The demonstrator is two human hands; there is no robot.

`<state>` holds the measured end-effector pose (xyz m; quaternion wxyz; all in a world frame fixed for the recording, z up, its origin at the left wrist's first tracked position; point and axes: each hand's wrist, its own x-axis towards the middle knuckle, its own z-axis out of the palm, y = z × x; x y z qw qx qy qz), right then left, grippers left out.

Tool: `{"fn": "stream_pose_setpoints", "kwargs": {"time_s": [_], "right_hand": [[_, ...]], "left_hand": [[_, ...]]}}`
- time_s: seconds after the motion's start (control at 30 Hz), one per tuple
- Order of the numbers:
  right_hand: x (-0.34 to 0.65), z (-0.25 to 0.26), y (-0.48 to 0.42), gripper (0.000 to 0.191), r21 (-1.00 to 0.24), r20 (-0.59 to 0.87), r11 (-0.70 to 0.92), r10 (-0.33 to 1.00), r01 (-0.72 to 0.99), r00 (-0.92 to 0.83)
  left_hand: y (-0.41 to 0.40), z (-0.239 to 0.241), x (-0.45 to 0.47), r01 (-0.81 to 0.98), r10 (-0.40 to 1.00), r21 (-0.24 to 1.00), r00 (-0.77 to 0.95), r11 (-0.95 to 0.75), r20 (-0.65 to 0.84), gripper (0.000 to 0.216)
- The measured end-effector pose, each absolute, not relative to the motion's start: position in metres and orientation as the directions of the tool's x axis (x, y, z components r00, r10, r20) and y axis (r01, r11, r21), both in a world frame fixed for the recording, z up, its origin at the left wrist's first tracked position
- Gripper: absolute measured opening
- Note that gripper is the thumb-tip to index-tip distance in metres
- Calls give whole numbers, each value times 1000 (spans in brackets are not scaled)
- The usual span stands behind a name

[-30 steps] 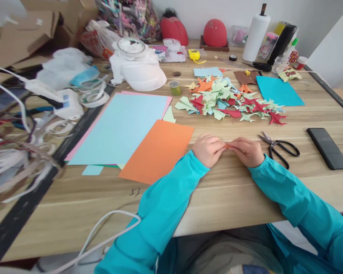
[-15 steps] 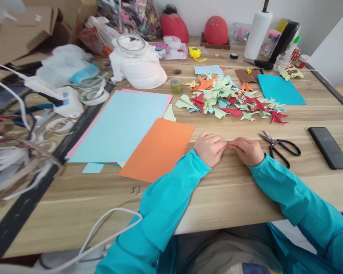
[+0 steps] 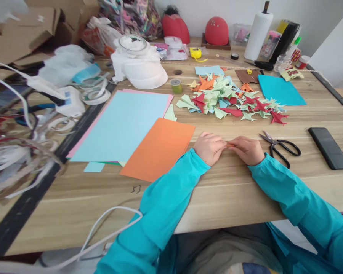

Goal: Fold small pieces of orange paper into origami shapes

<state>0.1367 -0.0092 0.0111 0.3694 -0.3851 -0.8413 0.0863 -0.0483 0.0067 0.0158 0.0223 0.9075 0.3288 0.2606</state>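
Between my two hands is a small folded piece of orange paper (image 3: 231, 145), mostly covered by the fingers. My left hand (image 3: 210, 147) pinches its left end, fingers closed. On the other end, my right hand (image 3: 248, 149) is closed with thumb and fingertips together. Left of my left hand lie orange paper sheets (image 3: 160, 148), overlapping a larger stack topped by a light blue sheet (image 3: 122, 125). Beyond both hands spreads a pile of folded paper shapes (image 3: 223, 93) in pale green, red, orange and blue. Black-handled scissors (image 3: 277, 144) lie partly open right of my right hand.
A black phone (image 3: 330, 148) lies at the right. Behind the pile are a bright blue sheet (image 3: 281, 90), a thread spool (image 3: 176, 86) and a yellow tape measure (image 3: 196, 53). Cables and a power strip (image 3: 70, 101) clutter the left. A white cable (image 3: 111, 209) loops by my left sleeve.
A little more of the orange paper shows between my fingertips. Both hands stay in nearly the same place, and the view has shifted very slightly.
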Motion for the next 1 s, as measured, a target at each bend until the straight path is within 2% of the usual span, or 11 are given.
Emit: {"fn": "stream_pose_setpoints", "kwargs": {"time_s": [0.3, 0.53, 0.8, 1.0], "right_hand": [[138, 10, -11, 16, -425, 551, 703, 701, 570, -453], [139, 10, -11, 16, -448, 527, 702, 707, 553, -471], [135, 13, -11, 13, -551, 507, 639, 767, 537, -393], [136, 9, -10, 13, -523, 512, 670, 742, 527, -433]], "left_hand": [[6, 16, -47, 586, 609, 208, 657, -783, 444, 27], [7, 15, -48, 546, 556, 173, 686, -819, 468, 29], [8, 14, -48, 557, 569, 186, 666, -809, 481, 26], [7, 15, -48, 559, 575, 191, 668, -807, 472, 30]]}}
